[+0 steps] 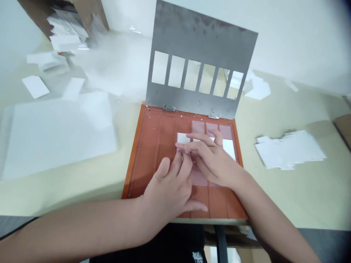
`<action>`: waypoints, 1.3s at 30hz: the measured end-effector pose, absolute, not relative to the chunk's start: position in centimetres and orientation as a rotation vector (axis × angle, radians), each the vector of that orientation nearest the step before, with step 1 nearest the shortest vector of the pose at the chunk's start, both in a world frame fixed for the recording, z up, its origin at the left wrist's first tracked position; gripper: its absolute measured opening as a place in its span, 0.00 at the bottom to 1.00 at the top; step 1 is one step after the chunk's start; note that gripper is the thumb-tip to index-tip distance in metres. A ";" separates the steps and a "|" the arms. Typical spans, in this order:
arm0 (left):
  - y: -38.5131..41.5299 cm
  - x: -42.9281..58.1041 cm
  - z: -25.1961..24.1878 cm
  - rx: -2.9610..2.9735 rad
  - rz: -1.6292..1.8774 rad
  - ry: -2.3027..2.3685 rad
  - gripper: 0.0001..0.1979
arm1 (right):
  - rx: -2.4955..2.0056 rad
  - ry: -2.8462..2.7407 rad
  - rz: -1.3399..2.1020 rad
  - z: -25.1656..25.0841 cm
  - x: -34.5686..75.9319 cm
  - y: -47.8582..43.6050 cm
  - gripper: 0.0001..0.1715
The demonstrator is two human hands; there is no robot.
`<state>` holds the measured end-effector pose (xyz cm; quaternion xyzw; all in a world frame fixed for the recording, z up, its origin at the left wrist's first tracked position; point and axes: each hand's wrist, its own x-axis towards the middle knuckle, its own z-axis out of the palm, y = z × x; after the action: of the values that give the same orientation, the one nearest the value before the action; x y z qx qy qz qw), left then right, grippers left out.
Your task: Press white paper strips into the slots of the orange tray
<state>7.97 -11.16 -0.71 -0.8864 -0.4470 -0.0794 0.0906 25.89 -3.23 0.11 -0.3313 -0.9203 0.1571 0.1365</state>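
Note:
An orange board (142, 153) with shallow grooves lies before me, its grey metal plate (204, 40) hinged up at the back and cut with a row of rectangular windows. On the board, a small white card (182, 138) lies under the fingertips of my right hand (211, 157), whose fingers are stretched out and spread. My left hand (172, 186) has its fingertips at that card's near edge, with the thumb held wide. Another white card (229, 148) lies to the right, over pinkish strips (198, 126). My right thumb and the cards between are partly hidden.
A fanned pile of white cards (290, 150) lies on the table at right. To the left are a large white sheet (60, 135) and loose white pieces (35, 86). A cardboard box (93, 16) with white papers stands back left.

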 end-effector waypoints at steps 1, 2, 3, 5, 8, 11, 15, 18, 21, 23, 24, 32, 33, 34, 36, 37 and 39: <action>-11.1 8.0 -0.8 -2.629 -0.257 -1.315 0.44 | -0.957 -2.668 0.501 0.1 25.9 -3.2 0.25; -11.1 7.9 -0.8 -2.625 -0.278 -1.298 0.44 | -0.973 -2.657 0.525 0.0 26.0 -3.2 0.24; -11.0 7.9 -0.8 -2.616 -0.292 -1.283 0.44 | -1.004 -2.634 0.524 0.0 26.1 -3.1 0.23; -10.8 7.9 -0.8 -2.600 -0.310 -1.257 0.44 | -1.074 -2.584 0.478 0.0 26.4 -2.9 0.21; -10.2 7.7 -0.7 -2.614 -0.324 -1.210 0.41 | -1.091 -2.548 0.432 0.1 26.9 -2.8 0.17; -9.0 7.4 -0.5 -2.681 -0.361 -1.154 0.33 | -1.083 -2.543 0.445 0.3 27.2 -2.8 0.16; -6.9 6.5 -0.4 -2.864 -0.423 -1.188 0.17 | -1.082 -2.518 0.440 0.1 27.3 -2.8 0.14; -5.2 5.4 -0.2 -3.050 -0.496 -1.180 0.10 | -1.090 -2.455 0.383 -0.2 27.7 -2.4 0.14; -3.7 4.5 -0.1 -2.998 -0.578 -1.347 0.17 | -1.147 -2.322 0.328 -0.4 28.9 -1.7 0.15; -3.1 4.0 -0.1 -2.997 -0.550 -1.438 0.25 | -1.207 -2.224 0.305 -0.6 29.9 -1.1 0.16; -2.8 3.9 -0.1 -3.024 -0.532 -1.477 0.28 | -1.245 -2.177 0.289 -0.6 30.5 -0.9 0.15; -2.1 4.1 0.6 -3.102 -0.599 -1.672 0.30 | -1.286 -1.985 0.379 -1.4 31.7 0.2 0.14; -2.0 4.2 0.8 -3.108 -0.636 -1.675 0.30 | -1.268 -1.986 0.396 -1.4 31.5 0.2 0.14; -1.9 4.3 0.9 -3.117 -0.686 -1.671 0.30 | -1.248 -1.988 0.421 -1.4 31.2 0.2 0.14; -1.6 4.6 1.3 -3.143 -0.820 -1.645 0.29 | -1.203 -1.989 0.483 -1.3 30.7 0.0 0.15; -1.5 4.7 1.4 -3.153 -0.897 -1.633 0.27 | -1.179 -1.987 0.521 -1.2 30.5 -0.1 0.16; -1.2 5.2 1.8 -3.160 -1.043 -1.639 0.21 | -1.127 -1.979 0.610 -0.9 30.1 -0.3 0.18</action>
<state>5.16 -1.18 1.79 -0.8177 -0.4242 -0.2699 -0.2802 30.06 -0.32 -0.93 -0.4418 -0.7756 0.2393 0.3820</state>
